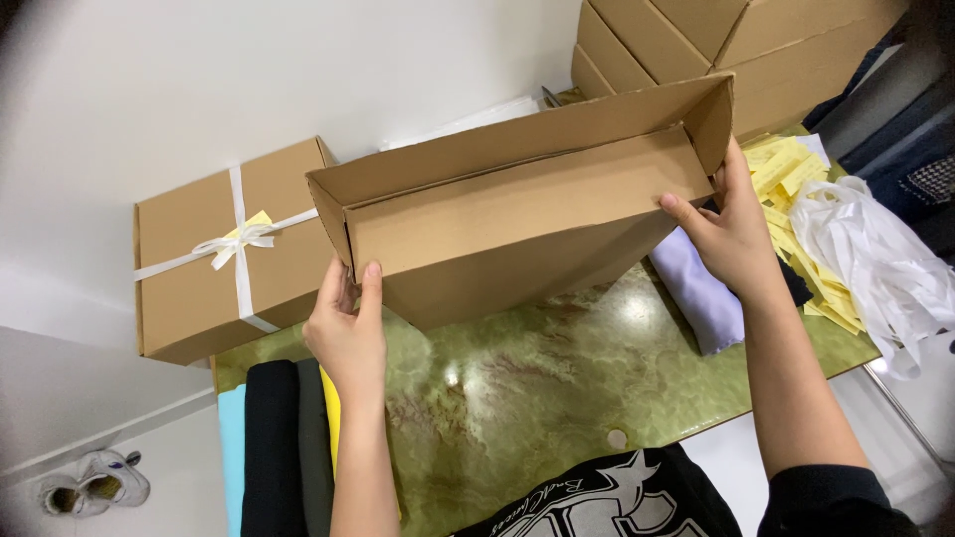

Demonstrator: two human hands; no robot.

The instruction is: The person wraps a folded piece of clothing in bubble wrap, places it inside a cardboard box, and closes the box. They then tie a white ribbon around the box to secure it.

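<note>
I hold a partly folded brown cardboard box [517,214] tilted above a green marbled tabletop [537,388]. My left hand [348,323] grips its near left corner, thumb pressed on the front wall. At the right end, my right hand [731,229] has its fingers on the side flap and its thumb on the front wall. The box's flaps stand up and the inside is not visible.
A closed brown box tied with white ribbon [234,249] sits at left. More brown boxes [716,50] are stacked at the back right. Lilac folded cloth [701,293], yellow paper slips [796,179] and loose white ribbon [875,264] lie right. Dark and bright folded clothes [284,447] lie near left.
</note>
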